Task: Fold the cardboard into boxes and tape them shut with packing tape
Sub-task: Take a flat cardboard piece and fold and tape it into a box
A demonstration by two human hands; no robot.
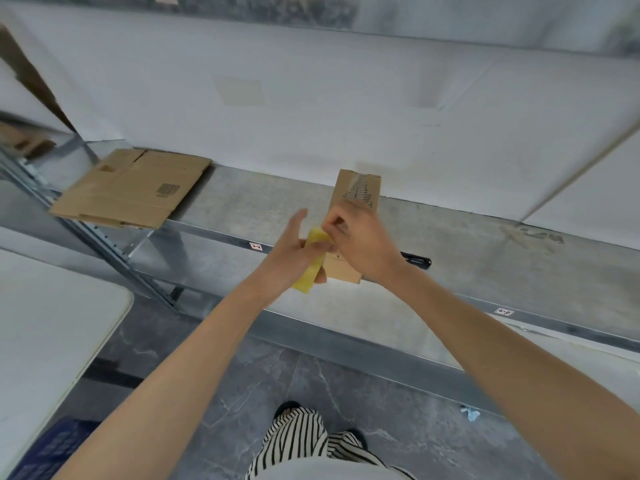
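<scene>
The likeliest slip is at the pinch itself. If the loose end of the tape tears to a sliver or sticks back onto the roll, it has to be picked free again. A strip pulled out askew could also fold onto itself before it reaches the cardboard.

The left hand (pixel 294 251) grips a yellowish roll of packing tape (pixel 311 268). Its thumb is raised, and one fingertip shows curled under the roll's lower edge. The right hand (pixel 363 244) is bunched above it, with thumb and fingers pressed together in a pinch at the roll's upper edge. I cannot tell whether the tape end is actually caught.

Just behind both hands stands a small, narrow brown cardboard box (pixel 360 188), upright on the grey metal shelf (pixel 485 244) and partly hidden by the right hand. Neither hand steadies it, so a sideways tug of tape could tip it over.

A slim black tool (pixel 415 261) lies on the shelf just past the right wrist. Well apart, at the shelf's left end, a stack of flattened brown cardboard (pixel 131 188) overhangs the edge and is not yet folded. A white table (pixel 52 323) stands at the lower left.
</scene>
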